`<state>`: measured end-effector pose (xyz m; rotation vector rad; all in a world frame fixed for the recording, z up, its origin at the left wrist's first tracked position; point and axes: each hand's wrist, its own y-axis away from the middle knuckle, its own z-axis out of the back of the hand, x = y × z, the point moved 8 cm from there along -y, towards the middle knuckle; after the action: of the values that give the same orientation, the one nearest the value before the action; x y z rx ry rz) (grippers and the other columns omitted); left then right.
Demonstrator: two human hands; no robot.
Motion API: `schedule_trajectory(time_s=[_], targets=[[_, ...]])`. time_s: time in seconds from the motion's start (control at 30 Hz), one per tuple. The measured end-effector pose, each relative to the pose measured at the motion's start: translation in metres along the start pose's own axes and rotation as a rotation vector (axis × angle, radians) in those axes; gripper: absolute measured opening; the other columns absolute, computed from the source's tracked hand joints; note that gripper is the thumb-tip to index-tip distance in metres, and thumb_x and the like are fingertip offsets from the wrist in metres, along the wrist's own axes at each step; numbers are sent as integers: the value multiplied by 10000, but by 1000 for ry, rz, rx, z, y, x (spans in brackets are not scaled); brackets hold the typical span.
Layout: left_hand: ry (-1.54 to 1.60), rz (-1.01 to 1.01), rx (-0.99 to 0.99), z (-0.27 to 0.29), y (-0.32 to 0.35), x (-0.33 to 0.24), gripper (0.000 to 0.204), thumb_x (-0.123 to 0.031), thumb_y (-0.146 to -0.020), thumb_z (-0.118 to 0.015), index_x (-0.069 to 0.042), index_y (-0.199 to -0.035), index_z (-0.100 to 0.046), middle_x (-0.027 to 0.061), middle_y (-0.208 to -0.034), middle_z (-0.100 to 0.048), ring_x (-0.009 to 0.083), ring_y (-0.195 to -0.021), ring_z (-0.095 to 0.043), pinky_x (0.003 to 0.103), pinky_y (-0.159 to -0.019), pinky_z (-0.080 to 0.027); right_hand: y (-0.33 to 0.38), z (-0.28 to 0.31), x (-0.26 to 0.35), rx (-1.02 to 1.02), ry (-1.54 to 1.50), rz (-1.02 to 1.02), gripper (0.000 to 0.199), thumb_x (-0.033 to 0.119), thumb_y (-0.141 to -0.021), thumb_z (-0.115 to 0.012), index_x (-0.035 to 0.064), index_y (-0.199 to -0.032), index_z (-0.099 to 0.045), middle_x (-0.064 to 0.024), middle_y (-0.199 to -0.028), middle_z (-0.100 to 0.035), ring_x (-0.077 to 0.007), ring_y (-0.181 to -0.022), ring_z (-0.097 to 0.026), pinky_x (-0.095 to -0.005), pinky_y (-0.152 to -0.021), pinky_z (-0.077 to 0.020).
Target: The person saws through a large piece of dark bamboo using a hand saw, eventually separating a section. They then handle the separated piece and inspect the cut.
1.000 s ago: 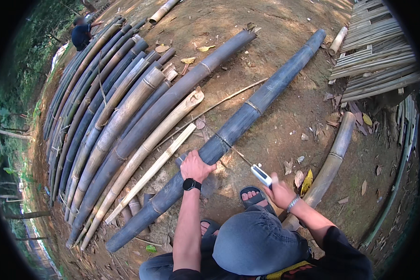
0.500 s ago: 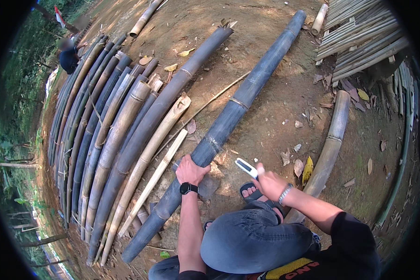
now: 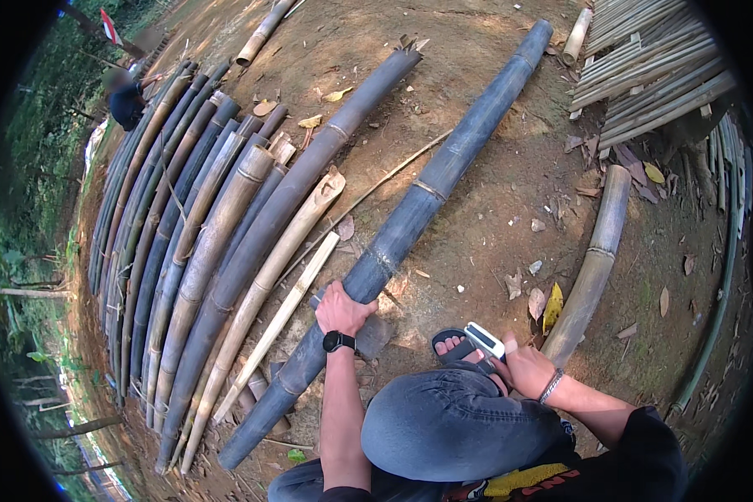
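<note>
A long dark bamboo pole lies slantwise across the ground in front of me. My left hand is wrapped over its lower part, pressing on it from above. Beneath the pole near that hand, a dark flat block pokes out. My right hand is closed round the grip of a white-framed hand tool with a dark middle; its exact kind is unclear from this angle. The tool is held over my sandalled foot, apart from the pole, to the right of my bent knee.
On the left lies a row of bamboo poles, with a pale split strip beside it. A shorter bamboo length rests at right. Slatted bamboo panels stand at far right. Another person is beyond the row.
My right hand has drawn back down and to the right with the white-framed tool, away from the pole. The left hand stays on the bamboo pole.
</note>
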<state>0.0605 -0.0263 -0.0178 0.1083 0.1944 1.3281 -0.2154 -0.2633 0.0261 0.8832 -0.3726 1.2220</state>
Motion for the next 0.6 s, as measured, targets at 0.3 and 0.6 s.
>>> schedule_trajectory(time_s=[0.3,0.6], targets=[[-15,28,-5,6,-4,-4,740,-516,-564,-794,-7,-1066,-606,173,-1052,-673,329,-948,-680,416,-837,-555,-7,-4,-12,33,56,2,382,265,-1009,-513,-82,-1110,-388,-277,-674,-635,-445,-639,-664,-519,-571,-536],[-6,21,22,7,-3,-4,740,-532,-568,-790,0,-1050,-609,177,-1049,-676,330,-953,-680,412,-840,-556,-22,-3,-11,48,48,-7,402,288,-989,-545,-54,-1115,-374,-269,-681,-633,-488,-655,-633,-553,-570,-504]])
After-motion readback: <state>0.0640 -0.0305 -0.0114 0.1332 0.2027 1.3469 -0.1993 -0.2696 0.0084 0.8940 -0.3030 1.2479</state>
